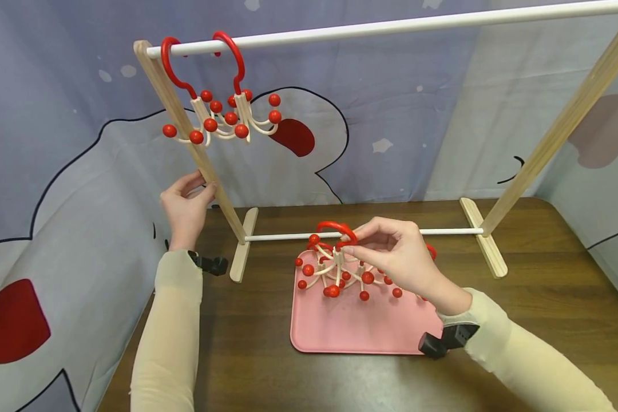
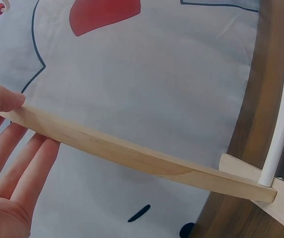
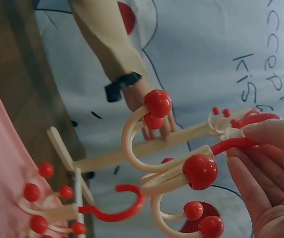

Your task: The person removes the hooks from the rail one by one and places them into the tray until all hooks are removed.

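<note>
My right hand point(image 1: 399, 246) pinches the red hook of a small hanger point(image 1: 338, 258) between thumb and fingers, over a pink tray. In the right wrist view the held hanger point(image 3: 200, 172) shows cream curved arms tipped with red balls. My left hand point(image 1: 185, 206) holds the left wooden post point(image 1: 225, 206) of a rack, thumb on one side and fingers on the other, as the left wrist view shows. Two like hangers, a left one point(image 1: 199, 111) and a right one point(image 1: 242, 109), hang by their hooks near the left end of the white top rod point(image 1: 391, 27).
Several more hangers point(image 1: 364, 295) lie on the pink tray point(image 1: 360, 340), partly covered by my right hand. The rack's right post point(image 1: 556, 126) stands on a wooden foot point(image 1: 484, 237). A white lower rod point(image 1: 278, 236) runs behind the tray. Patterned cloth point(image 1: 391, 143) hangs behind the table.
</note>
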`<state>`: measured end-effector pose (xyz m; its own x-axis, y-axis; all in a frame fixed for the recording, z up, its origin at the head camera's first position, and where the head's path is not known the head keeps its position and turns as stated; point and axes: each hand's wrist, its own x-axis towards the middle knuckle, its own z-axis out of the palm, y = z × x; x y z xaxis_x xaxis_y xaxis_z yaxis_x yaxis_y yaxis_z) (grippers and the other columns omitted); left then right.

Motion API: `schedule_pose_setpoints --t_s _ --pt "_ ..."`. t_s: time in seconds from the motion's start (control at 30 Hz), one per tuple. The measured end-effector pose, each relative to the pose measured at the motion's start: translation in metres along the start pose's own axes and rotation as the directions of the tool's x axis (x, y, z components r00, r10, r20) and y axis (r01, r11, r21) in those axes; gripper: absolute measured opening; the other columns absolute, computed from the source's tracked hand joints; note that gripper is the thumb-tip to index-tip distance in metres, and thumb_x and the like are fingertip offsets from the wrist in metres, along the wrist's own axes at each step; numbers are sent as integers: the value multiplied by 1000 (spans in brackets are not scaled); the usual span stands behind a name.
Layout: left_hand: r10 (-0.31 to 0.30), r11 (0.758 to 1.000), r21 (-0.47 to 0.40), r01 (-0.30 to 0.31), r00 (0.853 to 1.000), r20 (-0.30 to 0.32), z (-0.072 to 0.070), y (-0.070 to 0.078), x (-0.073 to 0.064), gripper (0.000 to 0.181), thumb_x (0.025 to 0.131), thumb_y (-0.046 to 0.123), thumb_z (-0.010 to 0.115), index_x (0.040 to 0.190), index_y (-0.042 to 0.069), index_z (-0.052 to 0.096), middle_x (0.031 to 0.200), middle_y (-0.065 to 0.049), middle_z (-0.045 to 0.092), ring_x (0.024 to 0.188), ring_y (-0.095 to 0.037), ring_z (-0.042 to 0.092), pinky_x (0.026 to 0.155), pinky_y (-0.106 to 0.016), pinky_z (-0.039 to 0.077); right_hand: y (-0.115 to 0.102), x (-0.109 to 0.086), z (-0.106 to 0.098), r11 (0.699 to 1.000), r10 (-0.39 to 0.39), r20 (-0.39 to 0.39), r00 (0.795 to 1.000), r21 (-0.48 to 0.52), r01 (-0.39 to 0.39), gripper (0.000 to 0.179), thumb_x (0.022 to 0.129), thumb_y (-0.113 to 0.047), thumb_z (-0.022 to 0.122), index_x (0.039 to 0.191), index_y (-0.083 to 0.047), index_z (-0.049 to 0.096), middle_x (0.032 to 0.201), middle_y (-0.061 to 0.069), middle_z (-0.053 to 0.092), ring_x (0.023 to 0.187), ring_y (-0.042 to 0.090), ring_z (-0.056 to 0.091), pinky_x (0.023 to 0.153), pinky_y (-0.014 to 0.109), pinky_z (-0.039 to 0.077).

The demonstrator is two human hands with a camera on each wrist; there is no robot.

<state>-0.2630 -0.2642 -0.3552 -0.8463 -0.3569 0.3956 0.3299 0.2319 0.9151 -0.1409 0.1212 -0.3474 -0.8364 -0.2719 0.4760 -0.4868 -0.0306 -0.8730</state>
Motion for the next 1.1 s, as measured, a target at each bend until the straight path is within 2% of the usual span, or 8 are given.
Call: schedule_pose_setpoints --t_s 0.17,0.37,0.5,0.67,0.8,0.97,1.1 --pt "11 1000 -23 -11 1000 -4 0 -2 0 31 87 2 78 118 1 75 107 -14 73 83 -11 74 74 -23 62 8 -12 7 999 50 32 998 -13 -50 19 80 10 82 94 -2 75 94 11 74 79 24 74 70 36 65" --pt "12 999 -31 -12 1000 -4 0 -2 1 31 86 2 78 117 1 75 106 -14 73 83 -11 74 73 -23 62 18 -27 17 990 137 68 988 11 -138 18 81 7 83 91 -4 73 96 14 73 82 25 74 72 36 65" --pt "13 999 -32 -13 1000 -2 0 -2 1 31 86 2 79 117 1 75 106 -14 73 82 -11 74 72 -23 62 27 -38 24 983 178 87 980 30 -181 17 81 5 83 88 -4 72 93 11 72 81 25 74 73 36 65" --pt "14 999 -32 -14 1000 -3 0 -2 1 31 86 3 80 117 2 75 106 -14 74 81 -11 74 72 -23 62 39 -50 31 977 206 124 971 34 -212 15 82 3 83 89 -4 72 90 10 73 82 23 74 75 36 64" --pt "8 999 -36 -8 1000 -2 0 -2 1 31 86 2 80 116 2 76 105 -13 74 81 -11 74 72 -23 62 49 -58 38 971 207 154 966 87 -222 15 83 5 82 90 -1 71 91 13 74 83 23 74 74 37 65" --pt "3 999 -45 -4 1000 -4 0 -2 1 30 86 2 80 115 2 76 104 -12 74 81 -11 74 72 -23 62 59 -63 45 968 189 177 966 135 -214 14 83 8 80 89 0 70 90 16 74 82 25 75 72 40 65" --pt "2 999 -39 -2 1000 -3 0 -2 1 30 86 2 80 116 2 76 105 -13 74 81 -11 74 72 -23 62 65 -65 50 962 206 184 961 140 -234 14 84 8 79 89 1 69 90 16 75 83 26 75 72 39 65"
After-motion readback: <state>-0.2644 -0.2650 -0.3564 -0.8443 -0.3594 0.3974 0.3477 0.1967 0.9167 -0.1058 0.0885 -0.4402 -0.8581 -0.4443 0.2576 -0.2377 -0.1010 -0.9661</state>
